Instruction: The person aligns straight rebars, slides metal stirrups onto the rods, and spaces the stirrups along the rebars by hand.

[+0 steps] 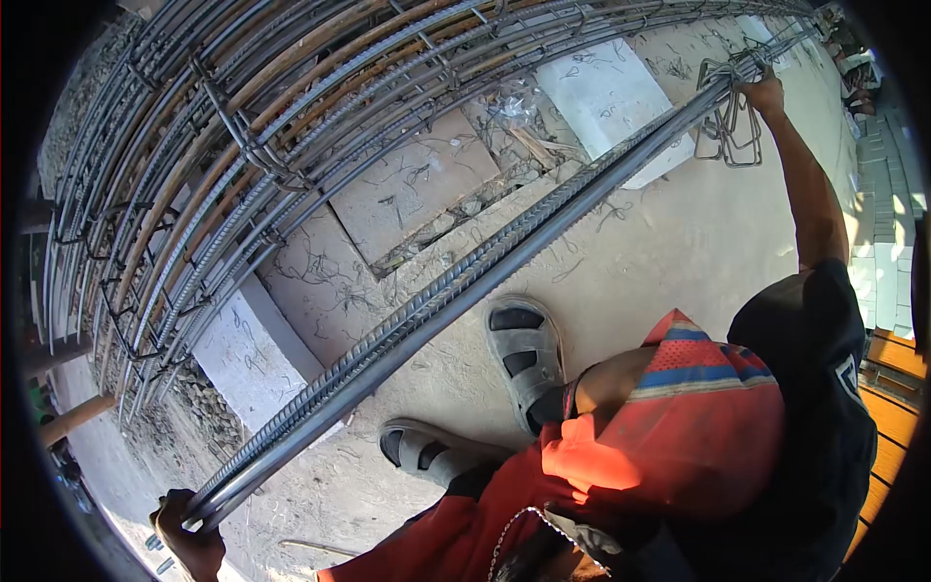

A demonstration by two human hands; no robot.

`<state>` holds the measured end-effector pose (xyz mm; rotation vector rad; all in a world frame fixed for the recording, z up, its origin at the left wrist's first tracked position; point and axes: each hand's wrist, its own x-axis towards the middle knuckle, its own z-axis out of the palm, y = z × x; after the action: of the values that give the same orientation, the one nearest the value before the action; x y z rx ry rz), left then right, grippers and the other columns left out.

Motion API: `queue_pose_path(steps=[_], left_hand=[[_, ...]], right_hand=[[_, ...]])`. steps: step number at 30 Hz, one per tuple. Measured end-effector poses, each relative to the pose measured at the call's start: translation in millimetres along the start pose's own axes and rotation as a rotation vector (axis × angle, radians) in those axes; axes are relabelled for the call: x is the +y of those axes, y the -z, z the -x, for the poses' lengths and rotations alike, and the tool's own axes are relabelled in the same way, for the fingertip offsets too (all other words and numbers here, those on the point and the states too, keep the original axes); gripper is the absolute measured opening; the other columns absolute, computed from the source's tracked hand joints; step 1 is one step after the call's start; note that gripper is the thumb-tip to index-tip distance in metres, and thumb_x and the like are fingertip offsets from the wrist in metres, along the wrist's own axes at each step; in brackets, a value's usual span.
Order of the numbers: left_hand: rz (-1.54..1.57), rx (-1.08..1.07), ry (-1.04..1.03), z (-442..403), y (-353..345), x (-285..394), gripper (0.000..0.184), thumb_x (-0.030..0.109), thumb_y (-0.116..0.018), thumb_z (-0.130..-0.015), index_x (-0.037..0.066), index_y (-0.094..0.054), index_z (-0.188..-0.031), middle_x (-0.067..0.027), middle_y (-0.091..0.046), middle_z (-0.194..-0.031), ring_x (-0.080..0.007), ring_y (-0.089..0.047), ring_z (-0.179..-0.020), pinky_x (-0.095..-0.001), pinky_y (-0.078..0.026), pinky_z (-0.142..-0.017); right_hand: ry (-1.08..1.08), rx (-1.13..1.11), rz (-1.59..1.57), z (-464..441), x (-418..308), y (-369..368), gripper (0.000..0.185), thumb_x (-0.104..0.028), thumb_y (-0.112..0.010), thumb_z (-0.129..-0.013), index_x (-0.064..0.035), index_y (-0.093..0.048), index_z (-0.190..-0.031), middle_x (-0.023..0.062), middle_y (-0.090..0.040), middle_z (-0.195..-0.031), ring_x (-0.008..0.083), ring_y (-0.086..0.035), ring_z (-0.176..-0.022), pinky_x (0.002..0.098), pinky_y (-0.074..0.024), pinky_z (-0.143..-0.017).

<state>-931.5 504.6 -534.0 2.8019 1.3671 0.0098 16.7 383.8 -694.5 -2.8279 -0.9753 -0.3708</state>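
1. We hold a long bundle of steel bars (427, 322), ribbed rods lying alongside smoother ones, slanting across our front above the concrete floor (669, 233).
2. Our left hand (192, 545) is closed around the bundle's near end, at its lower left.
3. Our right hand (764, 95) is clamped on the bundle near its far end, at the upper right; we cannot tell whether its fingers also grip the stirrups.
4. Bent steel stirrups (720, 76) gather around the bundle just beside our right hand, several loops hanging below it.
5. Beyond the bundle, on its upper-left side, lies a large rebar cage (242, 131), its long bars curved by the lens and crossed by ties.
6. Between cage and bundle we see a pale block (254, 344) toward the left and a white slab (606, 82) toward the right, partly behind the bars.
7. On our side of the bundle are our grey sandals (529, 354), red clothing (698, 427) and black sleeve (795, 315).
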Motion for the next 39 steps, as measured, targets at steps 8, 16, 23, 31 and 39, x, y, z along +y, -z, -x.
queue_pose_path(steps=[8,16,23,31,39], left_hand=[[-0.16,-0.27,-0.023,-98.1,-136.6,-64.4,0.009,0.002,-0.064,-0.069,0.001,-0.06,-0.077,-0.0203,-0.06,-0.072,-0.0387,-0.059,-0.07,-0.0455,-0.045,-0.059],[-0.056,-0.063,-0.096,-101.0,-177.3,-116.5,0.029,0.019,-0.078,-0.067,0.007,-0.064,-0.089,-0.0109,-0.065,-0.08,-0.0286,-0.062,-0.065,-0.0366,-0.046,-0.054],[0.447,-0.171,0.315,-103.4,-214.2,-136.9,0.044,0.013,-0.087,-0.052,0.001,-0.068,-0.09,-0.0096,-0.067,-0.083,-0.0171,-0.064,-0.073,-0.0278,-0.051,-0.065],[-0.023,-0.014,0.163,-76.6,-209.1,-16.6,0.093,0.061,-0.076,-0.056,0.013,-0.048,-0.131,-0.0126,-0.056,-0.122,-0.0337,-0.05,-0.115,-0.0452,-0.039,-0.096],[-0.083,0.432,0.515,4.4,-268.1,54.3,0.084,0.044,-0.083,-0.06,0.018,-0.046,-0.131,-0.01,-0.034,-0.142,-0.0362,-0.021,-0.134,-0.052,-0.019,-0.106]], right_hand=[[-0.038,-0.123,-0.331,6.8,13.3,-56.5,0.068,-0.039,-0.076,-0.071,0.0013,-0.053,-0.121,0.0157,-0.064,-0.102,0.0197,-0.061,-0.087,0.0307,-0.0484,-0.076],[0.3,0.076,-0.166,69.5,2.5,-99.1,0.039,-0.032,-0.069,-0.08,-0.0026,-0.063,-0.104,0.0201,-0.064,-0.095,0.0357,-0.063,-0.085,0.039,-0.0493,-0.073],[0.621,0.165,-0.109,79.3,-102.5,-61.4,0.051,-0.021,-0.071,-0.073,-0.008,-0.054,-0.12,0.0157,-0.055,-0.119,0.0345,-0.05,-0.112,0.0438,-0.0427,-0.093],[1.122,-0.146,-0.49,232.4,-289.4,-56.4,0.055,-0.008,-0.076,-0.068,-0.007,-0.055,-0.119,0.0121,-0.052,-0.12,0.0284,-0.05,-0.111,0.0385,-0.0414,-0.094],[-0.659,-1.162,-1.873,339.3,-326.1,-59.6,0.037,-0.025,-0.062,-0.087,-0.0071,-0.051,-0.118,0.0089,-0.054,-0.111,0.023,-0.05,-0.104,0.0362,-0.0423,-0.087]])
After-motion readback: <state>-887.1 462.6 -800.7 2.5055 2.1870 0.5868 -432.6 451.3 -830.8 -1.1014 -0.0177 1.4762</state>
